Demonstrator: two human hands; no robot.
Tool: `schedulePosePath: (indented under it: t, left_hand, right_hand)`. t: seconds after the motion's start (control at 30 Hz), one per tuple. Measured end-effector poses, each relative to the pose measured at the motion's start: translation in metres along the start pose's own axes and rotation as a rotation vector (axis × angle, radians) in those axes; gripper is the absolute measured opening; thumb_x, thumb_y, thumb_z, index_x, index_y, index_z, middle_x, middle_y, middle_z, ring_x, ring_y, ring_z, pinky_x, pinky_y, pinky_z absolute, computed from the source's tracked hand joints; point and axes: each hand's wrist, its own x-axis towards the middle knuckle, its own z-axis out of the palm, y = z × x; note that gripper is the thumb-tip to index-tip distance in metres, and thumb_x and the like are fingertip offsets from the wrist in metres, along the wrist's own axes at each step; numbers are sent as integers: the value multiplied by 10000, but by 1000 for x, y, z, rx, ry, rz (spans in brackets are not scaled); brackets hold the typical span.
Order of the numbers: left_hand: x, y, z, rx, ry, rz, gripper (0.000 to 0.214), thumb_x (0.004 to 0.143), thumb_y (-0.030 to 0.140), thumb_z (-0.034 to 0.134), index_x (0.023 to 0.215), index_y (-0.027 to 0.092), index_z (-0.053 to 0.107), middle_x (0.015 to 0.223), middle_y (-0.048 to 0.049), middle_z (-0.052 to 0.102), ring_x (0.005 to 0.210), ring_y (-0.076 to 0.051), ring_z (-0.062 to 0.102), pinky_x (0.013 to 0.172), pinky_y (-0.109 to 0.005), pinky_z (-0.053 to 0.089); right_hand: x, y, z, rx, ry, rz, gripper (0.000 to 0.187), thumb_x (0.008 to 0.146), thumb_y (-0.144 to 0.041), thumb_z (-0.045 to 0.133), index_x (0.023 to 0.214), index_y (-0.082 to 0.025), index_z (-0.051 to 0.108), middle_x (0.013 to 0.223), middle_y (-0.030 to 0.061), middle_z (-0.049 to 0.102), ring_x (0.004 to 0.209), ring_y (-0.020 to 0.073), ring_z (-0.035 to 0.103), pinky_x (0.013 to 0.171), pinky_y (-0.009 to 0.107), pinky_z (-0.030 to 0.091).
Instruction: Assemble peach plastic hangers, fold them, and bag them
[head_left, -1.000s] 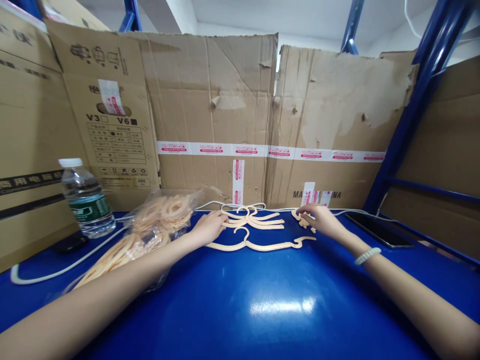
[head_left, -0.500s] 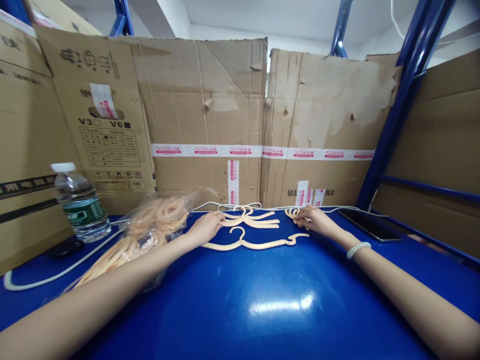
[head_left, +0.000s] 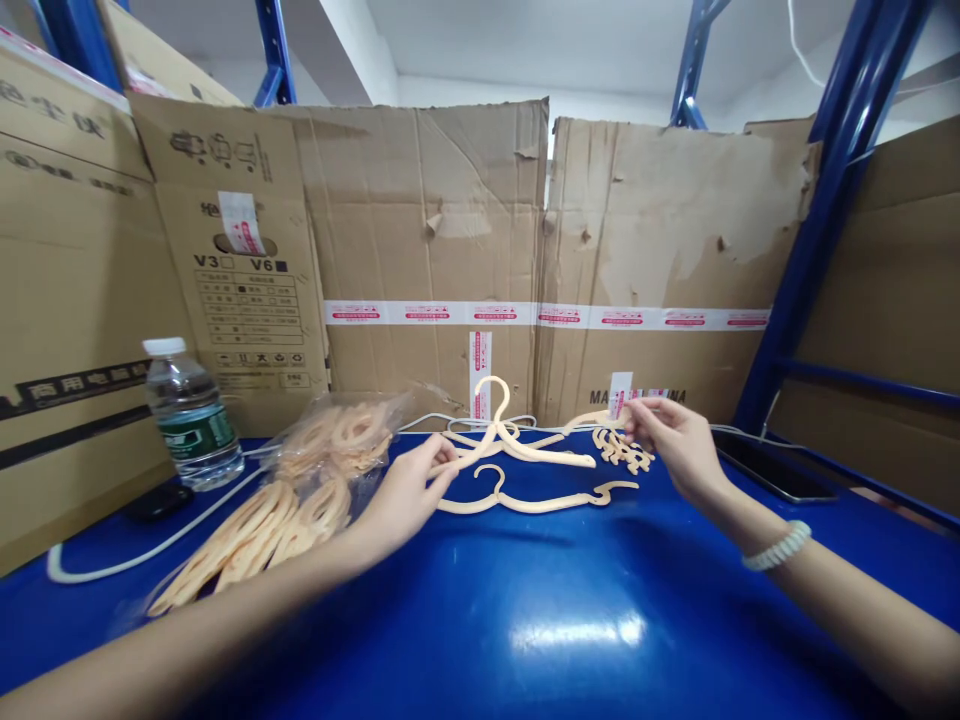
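Observation:
My left hand [head_left: 409, 490] pinches one arm of a cream plastic hanger [head_left: 517, 443] and holds it lifted off the blue table [head_left: 525, 620], hook upward. My right hand [head_left: 675, 440] grips a small cream clip piece [head_left: 600, 417] at the hanger's other end. A little pile of cream clips [head_left: 622, 450] lies just below my right hand. A second cream hanger [head_left: 536, 497] lies flat on the table in front of the lifted one. More hangers lie behind it, partly hidden.
A clear plastic bag of cream hangers [head_left: 300, 490] lies at the left. A water bottle [head_left: 191, 415] stands beside it, with a white cable [head_left: 135, 550] running past. A dark phone [head_left: 780, 470] lies at the right. Cardboard boxes [head_left: 450, 260] wall the back; blue shelf posts [head_left: 817, 220] stand at the right.
Both hands were resting on parts flat on the table. Now the left hand has lifted a hanger and the right hand has raised a clip piece to its end.

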Motion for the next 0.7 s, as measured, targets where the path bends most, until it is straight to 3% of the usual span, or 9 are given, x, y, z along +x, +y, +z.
schedulePosePath:
  t: [0.13, 0.23, 0.33, 0.47, 0.7]
  left_hand:
    - [-24, 13, 11, -63, 2, -34, 82, 878, 243, 482, 813, 221, 528, 784, 12, 657, 731, -166, 658, 696, -272, 529]
    - [-32, 13, 19, -79, 9, -53, 82, 862, 240, 488, 799, 226, 538, 799, 1, 669, 765, -188, 653, 727, -305, 515]
    - [-34, 8, 22, -107, 11, -73, 71, 856, 246, 496, 800, 230, 537, 806, -3, 671, 778, -201, 652, 741, -325, 514]
    - [-34, 2, 23, -162, 49, -92, 84, 880, 273, 489, 818, 238, 533, 820, 5, 665, 801, -192, 667, 757, -306, 525]
    - [-35, -4, 24, -129, 73, -108, 88, 872, 292, 503, 811, 244, 544, 822, 3, 683, 820, -208, 681, 752, -323, 535]
  right_hand:
    - [-32, -18, 17, 405, -182, 424, 415, 637, -485, 817, 863, -160, 693, 844, 96, 736, 784, 221, 716, 558, 234, 504]
    - [-41, -16, 23, 562, -189, 643, 369, 580, -381, 881, 805, -152, 698, 777, 73, 732, 743, 183, 713, 588, 215, 529]
    - [-41, -5, 23, 620, -199, 703, 361, 579, -287, 893, 855, -177, 688, 721, 24, 711, 646, 122, 678, 591, 193, 540]
    - [-40, 4, 20, 627, -299, 680, 348, 641, -242, 853, 933, -215, 665, 778, 23, 704, 715, 151, 684, 640, 236, 569]
    - [-44, -3, 18, 605, -418, 734, 278, 637, -283, 853, 799, -187, 650, 875, 55, 725, 881, 175, 688, 755, 243, 542]
